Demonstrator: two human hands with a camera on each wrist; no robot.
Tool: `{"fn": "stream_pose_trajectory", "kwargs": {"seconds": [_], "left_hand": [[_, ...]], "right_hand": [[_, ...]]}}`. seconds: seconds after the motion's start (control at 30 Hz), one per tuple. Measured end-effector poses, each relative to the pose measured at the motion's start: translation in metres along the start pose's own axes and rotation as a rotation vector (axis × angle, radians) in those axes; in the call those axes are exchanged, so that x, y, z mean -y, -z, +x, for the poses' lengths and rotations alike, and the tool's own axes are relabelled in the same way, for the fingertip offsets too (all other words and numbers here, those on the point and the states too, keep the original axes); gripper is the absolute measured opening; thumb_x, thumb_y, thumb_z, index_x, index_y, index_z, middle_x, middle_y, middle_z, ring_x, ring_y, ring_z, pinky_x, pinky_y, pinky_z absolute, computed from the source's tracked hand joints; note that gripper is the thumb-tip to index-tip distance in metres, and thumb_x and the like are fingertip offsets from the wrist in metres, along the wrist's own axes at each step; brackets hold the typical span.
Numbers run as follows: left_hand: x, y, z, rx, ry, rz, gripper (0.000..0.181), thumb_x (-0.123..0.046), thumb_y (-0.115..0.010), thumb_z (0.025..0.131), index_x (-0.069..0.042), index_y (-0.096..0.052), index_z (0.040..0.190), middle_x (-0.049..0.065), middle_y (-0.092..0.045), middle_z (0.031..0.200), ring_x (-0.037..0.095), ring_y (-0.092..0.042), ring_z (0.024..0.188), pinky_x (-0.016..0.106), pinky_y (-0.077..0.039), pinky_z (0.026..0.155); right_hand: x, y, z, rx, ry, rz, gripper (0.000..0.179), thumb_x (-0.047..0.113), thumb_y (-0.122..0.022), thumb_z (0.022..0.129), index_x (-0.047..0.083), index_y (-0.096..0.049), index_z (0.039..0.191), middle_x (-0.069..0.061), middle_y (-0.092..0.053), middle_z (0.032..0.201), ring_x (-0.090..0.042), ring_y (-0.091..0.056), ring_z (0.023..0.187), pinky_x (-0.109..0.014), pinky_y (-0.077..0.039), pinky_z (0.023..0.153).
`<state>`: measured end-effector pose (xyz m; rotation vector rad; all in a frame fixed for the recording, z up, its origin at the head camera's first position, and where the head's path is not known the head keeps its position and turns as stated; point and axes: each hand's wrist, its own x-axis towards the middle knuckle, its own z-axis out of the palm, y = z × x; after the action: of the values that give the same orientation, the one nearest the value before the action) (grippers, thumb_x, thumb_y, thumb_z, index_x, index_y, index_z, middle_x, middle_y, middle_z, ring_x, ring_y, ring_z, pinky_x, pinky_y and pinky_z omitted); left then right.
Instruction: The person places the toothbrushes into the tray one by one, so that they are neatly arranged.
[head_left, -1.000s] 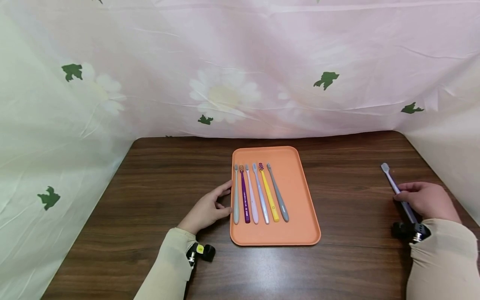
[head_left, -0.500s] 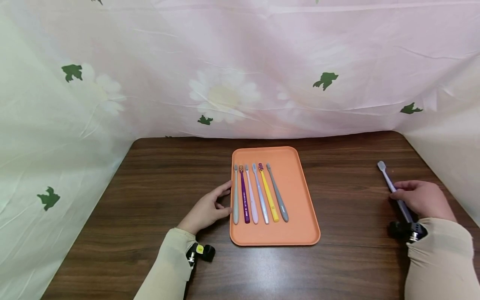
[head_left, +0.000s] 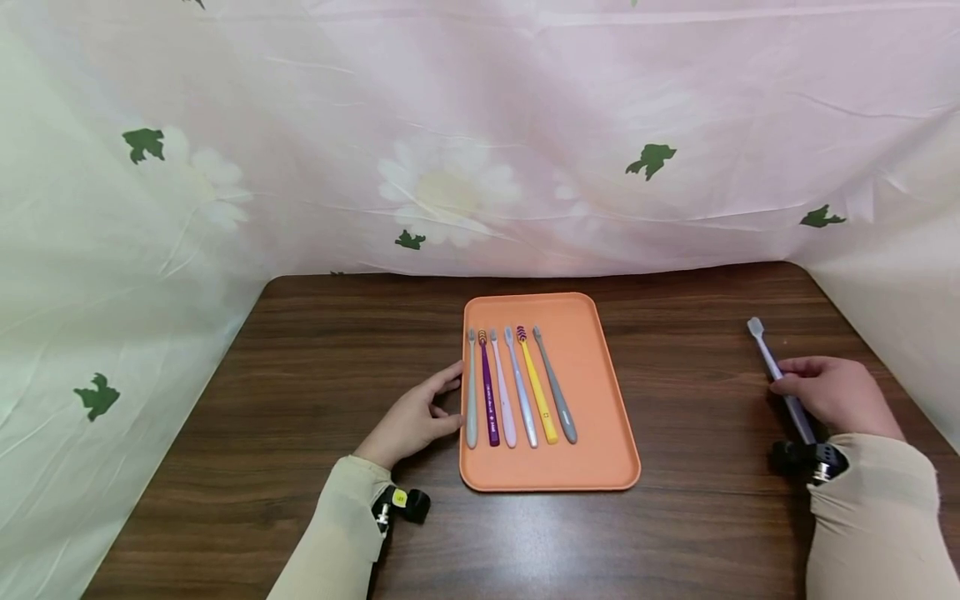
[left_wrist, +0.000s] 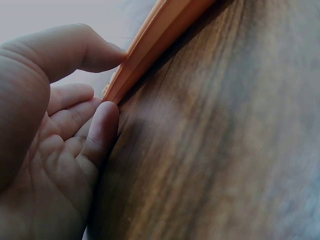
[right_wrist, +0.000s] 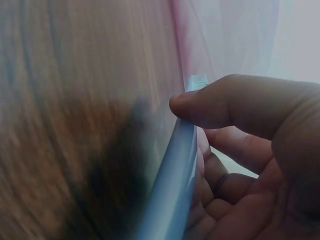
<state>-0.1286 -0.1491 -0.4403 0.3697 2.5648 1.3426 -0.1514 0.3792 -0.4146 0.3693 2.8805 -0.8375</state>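
In the head view, my right hand pinches a pale bluish-purple toothbrush between thumb and fingers at the right of the table. Its bristle head points away from me, and its handle end runs back under the wrist. My left hand touches the left rim of an orange tray with fingertips and thumb, its fingers loosely bent. On the tray, side by side, lie a grey-green toothbrush, a purple one, a pink one, a light blue one, a yellow one and a dark grey one.
The dark wooden table is enclosed at the back and both sides by a floral cloth. Bare tabletop lies between the tray and my right hand. A small camera sits on my right wrist, another camera on the left.
My right hand has moved a little to the left and away from me with the toothbrush in its grip. The left hand and the tray have stayed in place.
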Motion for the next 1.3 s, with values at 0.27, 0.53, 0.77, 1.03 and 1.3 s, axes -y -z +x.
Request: {"fn": "stream_pose_trajectory", "kwargs": {"seconds": [0.27, 0.53, 0.77, 1.03, 1.3], "left_hand": [[0.0, 0.0, 0.0, -0.002, 0.01, 0.008, 0.073, -0.02, -0.071, 0.082, -0.026, -0.033, 0.145, 0.0, -0.049, 0.134, 0.01, -0.059, 0.086, 0.027, -0.05, 0.074], [0.001, -0.001, 0.0, -0.004, 0.013, 0.012, 0.074, -0.02, -0.071, 0.083, -0.026, -0.033, 0.145, 0.001, -0.049, 0.134, 0.011, -0.06, 0.084, 0.028, -0.05, 0.074], [0.0, 0.0, 0.0, -0.007, 0.006, 0.005, 0.073, -0.02, -0.071, 0.082, -0.026, -0.034, 0.145, 0.001, -0.05, 0.133, 0.011, -0.059, 0.087, 0.028, -0.05, 0.074], [0.001, 0.0, 0.0, -0.002, 0.002, 0.009, 0.073, -0.019, -0.071, 0.083, -0.024, -0.033, 0.145, 0.002, -0.049, 0.134, 0.011, -0.06, 0.084, 0.027, -0.05, 0.073], [0.0, 0.0, 0.001, 0.0, 0.023, 0.018, 0.074, -0.021, -0.071, 0.083, -0.027, -0.032, 0.145, 0.001, -0.049, 0.133, 0.011, -0.06, 0.081, 0.029, -0.05, 0.073]], "right_hand": [[0.005, -0.001, 0.0, 0.028, 0.018, 0.002, 0.049, 0.035, -0.063, 0.086, -0.005, -0.057, 0.114, -0.018, -0.062, 0.089, -0.024, -0.052, 0.07, -0.03, -0.038, 0.051], [0.014, -0.003, -0.001, 0.041, 0.041, 0.002, 0.047, 0.033, -0.062, 0.087, -0.004, -0.057, 0.115, -0.019, -0.062, 0.09, -0.025, -0.053, 0.071, -0.029, -0.039, 0.051], [0.022, -0.003, -0.003, 0.043, 0.071, -0.008, 0.049, 0.036, -0.06, 0.088, -0.004, -0.056, 0.117, -0.022, -0.061, 0.093, -0.027, -0.053, 0.073, -0.03, -0.039, 0.051], [0.031, -0.005, -0.003, 0.061, 0.084, 0.012, 0.047, 0.033, -0.061, 0.087, -0.003, -0.056, 0.118, -0.021, -0.062, 0.095, -0.028, -0.054, 0.076, -0.03, -0.04, 0.054], [0.039, -0.007, -0.006, 0.087, 0.093, 0.028, 0.049, 0.034, -0.062, 0.088, -0.003, -0.055, 0.12, -0.023, -0.06, 0.101, -0.029, -0.053, 0.079, -0.03, -0.04, 0.056]]}}
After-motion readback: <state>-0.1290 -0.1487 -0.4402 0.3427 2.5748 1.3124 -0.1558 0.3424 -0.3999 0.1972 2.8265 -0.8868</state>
